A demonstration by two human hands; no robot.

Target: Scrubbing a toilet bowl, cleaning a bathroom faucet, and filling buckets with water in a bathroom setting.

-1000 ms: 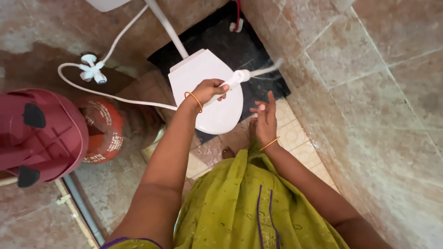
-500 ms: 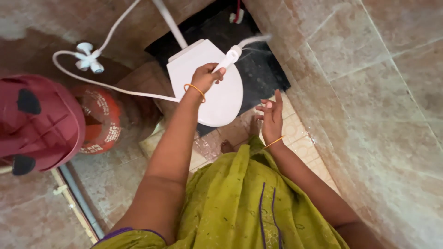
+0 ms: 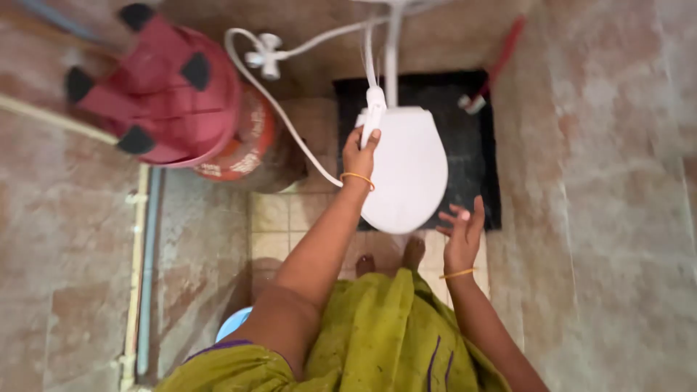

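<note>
My left hand [image 3: 359, 152] grips a white hand sprayer [image 3: 373, 115] whose nozzle points toward the far wall, a thin jet of water leaving its tip. Its white hose [image 3: 279, 109] loops left to a wall tap [image 3: 263, 55]. Just right of the sprayer lies the closed white toilet seat lid [image 3: 406, 170], with a white pipe [image 3: 393, 51] rising behind it. My right hand [image 3: 461, 236] hovers open, fingers spread, beside the lid's near right edge, holding nothing. Both wrists wear thin gold bangles. My green garment [image 3: 377, 341] fills the lower middle.
A maroon bucket [image 3: 156, 91] and an orange-red bucket [image 3: 243, 141] stand at the upper left. Dark flooring [image 3: 472, 156] surrounds the toilet; pale tiles [image 3: 279, 221] lie nearer. Tiled walls close in on both sides, with pipes [image 3: 141, 268] down the left wall and a red hose [image 3: 501, 62] at right.
The view has swung, shifting the toilet and buckets. My left hand has turned the sprayer from pointing right to pointing at the far wall. My right hand stays open beside the lid.
</note>
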